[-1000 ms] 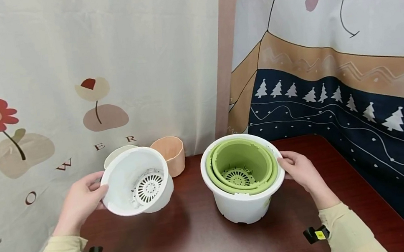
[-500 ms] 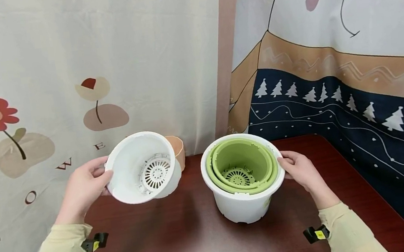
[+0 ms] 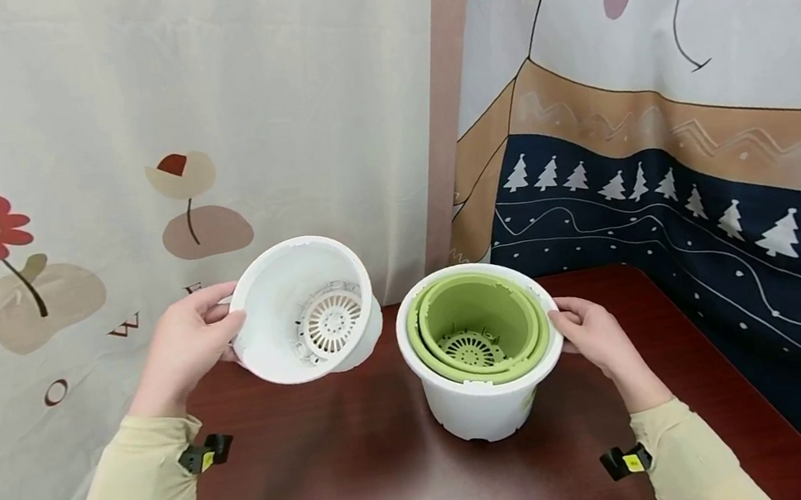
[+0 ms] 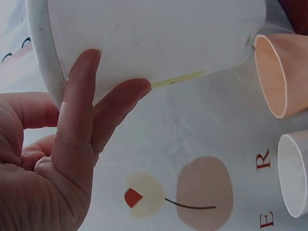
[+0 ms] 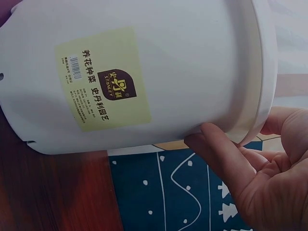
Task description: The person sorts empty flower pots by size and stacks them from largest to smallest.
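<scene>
My left hand [image 3: 190,342] pinches the rim of a white flower pot [image 3: 269,316], thumb on one side of the rim and fingers on the outer wall. That pot hangs tilted above the table, its slotted bottom facing me. On the table stands a larger white flower pot [image 3: 469,412] with two green flower pots [image 3: 482,315] nested inside it. My right hand [image 3: 594,334] grips the larger pot's rim at its right side. In the right wrist view a yellow-green label [image 5: 103,79] shows on this pot's wall, above my fingers.
A peach-coloured pot [image 4: 293,72] and a small white pot [image 4: 294,175] appear in the left wrist view; the held pot hides them in the head view. The dark red table [image 3: 308,478] meets printed curtains [image 3: 320,85] at the back and right.
My left hand has lifted the tilted white pot up and to the right, nearer the nested pots. It now covers the pots behind it. My right hand stays on the larger pot's rim.
</scene>
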The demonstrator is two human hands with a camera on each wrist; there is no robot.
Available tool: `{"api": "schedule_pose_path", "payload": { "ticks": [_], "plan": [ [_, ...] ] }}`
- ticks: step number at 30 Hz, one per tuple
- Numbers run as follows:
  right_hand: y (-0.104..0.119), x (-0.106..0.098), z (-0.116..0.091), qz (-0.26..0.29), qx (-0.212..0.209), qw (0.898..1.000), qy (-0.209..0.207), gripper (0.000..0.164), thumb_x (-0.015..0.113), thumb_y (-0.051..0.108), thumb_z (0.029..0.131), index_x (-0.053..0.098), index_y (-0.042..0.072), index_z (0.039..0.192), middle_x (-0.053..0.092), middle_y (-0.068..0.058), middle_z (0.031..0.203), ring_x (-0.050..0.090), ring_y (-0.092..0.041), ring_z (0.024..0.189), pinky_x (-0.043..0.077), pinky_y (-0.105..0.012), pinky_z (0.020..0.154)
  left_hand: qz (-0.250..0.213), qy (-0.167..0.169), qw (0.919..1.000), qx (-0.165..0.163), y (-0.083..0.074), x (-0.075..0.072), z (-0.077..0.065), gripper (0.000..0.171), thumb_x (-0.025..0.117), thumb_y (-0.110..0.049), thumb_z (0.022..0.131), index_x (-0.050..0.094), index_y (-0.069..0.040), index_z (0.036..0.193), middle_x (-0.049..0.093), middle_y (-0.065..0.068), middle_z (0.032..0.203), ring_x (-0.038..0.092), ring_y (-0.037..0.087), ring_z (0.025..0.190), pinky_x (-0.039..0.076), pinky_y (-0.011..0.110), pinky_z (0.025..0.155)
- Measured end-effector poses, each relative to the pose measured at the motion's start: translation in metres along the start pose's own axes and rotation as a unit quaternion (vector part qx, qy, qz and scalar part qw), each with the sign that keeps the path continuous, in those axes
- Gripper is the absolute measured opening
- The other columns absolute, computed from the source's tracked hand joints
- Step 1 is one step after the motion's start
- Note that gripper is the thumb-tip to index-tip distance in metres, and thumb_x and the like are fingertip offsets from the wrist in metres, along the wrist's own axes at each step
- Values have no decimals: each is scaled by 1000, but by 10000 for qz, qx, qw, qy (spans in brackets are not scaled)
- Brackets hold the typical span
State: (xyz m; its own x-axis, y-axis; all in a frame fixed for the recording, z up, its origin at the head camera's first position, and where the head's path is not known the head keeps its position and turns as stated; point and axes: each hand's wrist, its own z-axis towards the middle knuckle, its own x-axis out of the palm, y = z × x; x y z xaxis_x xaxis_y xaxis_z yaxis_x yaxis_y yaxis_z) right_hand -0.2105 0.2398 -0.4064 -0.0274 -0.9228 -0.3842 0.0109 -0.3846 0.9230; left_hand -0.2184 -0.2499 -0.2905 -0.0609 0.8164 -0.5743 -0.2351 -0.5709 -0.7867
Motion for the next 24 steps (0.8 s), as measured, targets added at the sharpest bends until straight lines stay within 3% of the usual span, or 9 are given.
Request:
{"api": "schedule_pose_path", "payload": {
  "ticks": [10, 24],
  "plan": [
    [1, 0, 1, -2, -31, 10000, 25, 54, 51, 20, 104, 38, -12, 144, 55, -33, 130, 67, -29, 103, 58, -36, 80, -289, 53, 9992, 264, -19, 6, 12, 43, 56, -6, 95, 56, 1, 137, 68, 27, 109, 70, 13, 70, 59, 34, 56],
    [-1, 0, 1, -7, -17, 10000, 29, 53, 51, 19, 104, 37, -13, 144, 55, -34, 131, 67, -28, 103, 57, -40, 82, -349, 259, 9975, 565, -67, 23, 24, 42, 56, -6, 93, 61, -6, 135, 72, 20, 104, 70, 17, 67, 59, 32, 57]
  ]
}}
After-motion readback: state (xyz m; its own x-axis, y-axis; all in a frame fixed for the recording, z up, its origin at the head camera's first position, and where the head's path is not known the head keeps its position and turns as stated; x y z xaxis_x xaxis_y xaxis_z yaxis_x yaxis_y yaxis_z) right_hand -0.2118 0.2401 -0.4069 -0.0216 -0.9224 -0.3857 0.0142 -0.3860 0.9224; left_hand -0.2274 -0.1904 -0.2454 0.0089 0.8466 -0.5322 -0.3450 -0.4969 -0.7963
